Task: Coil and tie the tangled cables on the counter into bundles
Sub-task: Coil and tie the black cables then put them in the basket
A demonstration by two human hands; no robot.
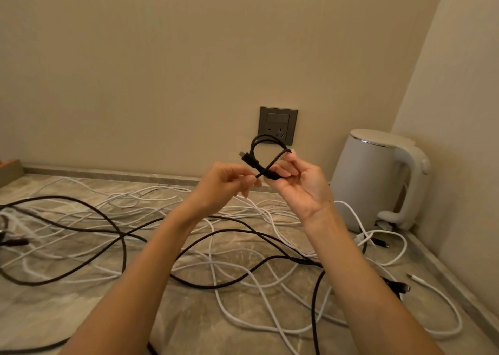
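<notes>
Cable: short black cable (252, 161), looped, held above the marbled stone counter (94, 300) near its far edge.
Left hand (224, 182): pinches the cable's tail.
Right hand (302, 184): grips the loop's crossing.
Counter: tangled white and black cables (124, 249).

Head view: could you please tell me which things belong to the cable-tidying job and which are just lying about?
Job: short black cable, held by left hand and right hand; long black cables and white cables, tangled on the counter.
Lying about: kettle, wall socket.
</notes>
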